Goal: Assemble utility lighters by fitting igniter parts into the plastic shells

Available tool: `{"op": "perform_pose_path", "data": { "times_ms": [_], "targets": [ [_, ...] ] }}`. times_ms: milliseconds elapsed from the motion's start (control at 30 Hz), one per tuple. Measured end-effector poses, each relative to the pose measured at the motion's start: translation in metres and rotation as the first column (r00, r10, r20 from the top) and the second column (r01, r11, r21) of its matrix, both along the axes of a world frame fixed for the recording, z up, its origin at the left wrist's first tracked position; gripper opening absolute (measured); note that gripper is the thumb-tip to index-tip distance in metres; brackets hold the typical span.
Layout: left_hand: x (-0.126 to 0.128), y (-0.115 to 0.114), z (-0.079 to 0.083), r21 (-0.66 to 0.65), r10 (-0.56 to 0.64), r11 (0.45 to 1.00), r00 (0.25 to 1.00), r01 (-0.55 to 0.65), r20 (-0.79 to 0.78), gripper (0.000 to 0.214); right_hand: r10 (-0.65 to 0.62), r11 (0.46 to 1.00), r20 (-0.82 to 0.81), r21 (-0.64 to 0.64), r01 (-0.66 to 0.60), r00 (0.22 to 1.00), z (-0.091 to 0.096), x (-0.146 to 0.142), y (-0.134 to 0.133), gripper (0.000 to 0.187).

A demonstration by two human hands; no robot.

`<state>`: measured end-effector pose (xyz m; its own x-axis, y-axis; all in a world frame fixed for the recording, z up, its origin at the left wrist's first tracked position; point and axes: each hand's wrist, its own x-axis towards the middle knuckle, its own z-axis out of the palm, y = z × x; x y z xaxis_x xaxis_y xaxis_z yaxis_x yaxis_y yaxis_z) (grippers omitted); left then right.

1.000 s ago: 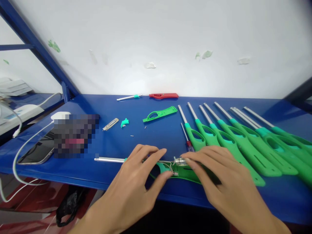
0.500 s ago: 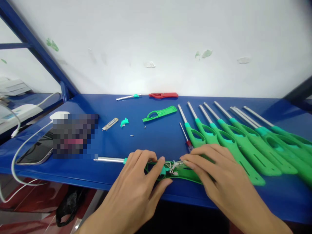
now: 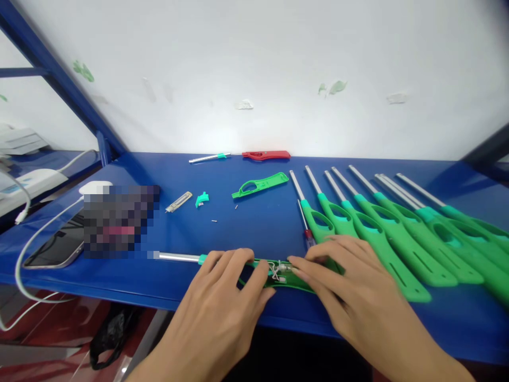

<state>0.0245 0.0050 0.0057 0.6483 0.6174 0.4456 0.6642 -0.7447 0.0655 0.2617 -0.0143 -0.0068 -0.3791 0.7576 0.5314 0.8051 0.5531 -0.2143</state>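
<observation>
An opened green gas lighter [image 3: 302, 284] lies near the table's front edge, its metal barrel [image 3: 178, 257] pointing left. My left hand [image 3: 226, 286] grips it around the trigger loop, thumb in front and fingers behind. Bent wire and a small metal valve show in the open casing. My right hand [image 3: 345, 276] closes its fingertips on a clear fuel tank [image 3: 287, 266] at the valve end; most of the tank is hidden under the fingers. A red-handled screwdriver [image 3: 309, 237] lies just behind my right hand.
Several whole green lighters [image 3: 397, 249] are lined up at right. Behind are a loose green casing half [image 3: 262, 184], a teal trigger piece [image 3: 202, 199], a clear tank-like part [image 3: 178, 202], tiny metal pieces and a red lighter [image 3: 266, 155]. A phone [image 3: 55, 244] with white cable lies left.
My right fingertips have shifted slightly left and pressed lower on the clear tank in the casing. My left hand and the lighter have moved a little left; the screwdriver has swung slightly.
</observation>
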Motion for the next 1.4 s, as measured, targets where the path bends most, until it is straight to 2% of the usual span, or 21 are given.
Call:
{"op": "perform_pose_path", "data": {
  "times_ms": [100, 333, 433, 633, 767, 967, 1233, 1400],
  "targets": [
    [-0.002, 0.002, 0.0, -0.072, -0.004, 0.997, 1.0, 0.003, -0.015, 0.021, 0.014, 1.0, 0.017, -0.002, -0.014, 1.0, 0.0, 0.0, 0.0, 0.024],
    [-0.007, 0.004, 0.0, -0.131, -0.06, 0.989, 0.998, 0.063, 0.026, 0.026, 0.002, 1.0, -0.007, 0.01, -0.002, 1.0, 0.002, -0.002, 0.002, 0.02],
    [-0.008, 0.005, 0.0, -0.14, -0.08, 0.987, 0.997, 0.082, 0.025, 0.026, 0.036, 0.999, -0.041, -0.008, -0.036, 0.999, 0.001, -0.002, 0.004, 0.013],
    [-0.007, 0.008, 0.002, -0.141, -0.098, 0.985, 0.995, 0.1, 0.022, 0.025, -0.004, 0.999, -0.101, -0.041, 0.0, 0.995, 0.002, -0.005, 0.003, 0.006],
    [-0.007, 0.009, 0.003, -0.113, -0.108, 0.987, 0.994, 0.11, 0.027, 0.024, -0.021, 0.998, -0.095, -0.053, 0.017, 0.995, 0.004, -0.004, 0.001, 0.01],
    [-0.009, 0.012, 0.003, -0.082, -0.111, 0.99, 0.994, 0.111, 0.007, 0.023, -0.094, 0.995, -0.114, 0.022, 0.097, 0.989, 0.003, 0.001, -0.001, 0.016],
    [-0.01, 0.014, 0.002, -0.098, -0.093, 0.991, 0.996, 0.091, -0.013, 0.022, -0.012, 0.998, -0.024, 0.068, 0.014, 1.0, 0.0, 0.003, 0.001, 0.019],
    [-0.01, 0.015, 0.0, -0.118, -0.088, 0.989, 0.996, 0.085, -0.019, 0.022, -0.037, 0.999, -0.021, 0.03, 0.038, 0.999, 0.0, 0.001, 0.002, 0.026]
  ]
}}
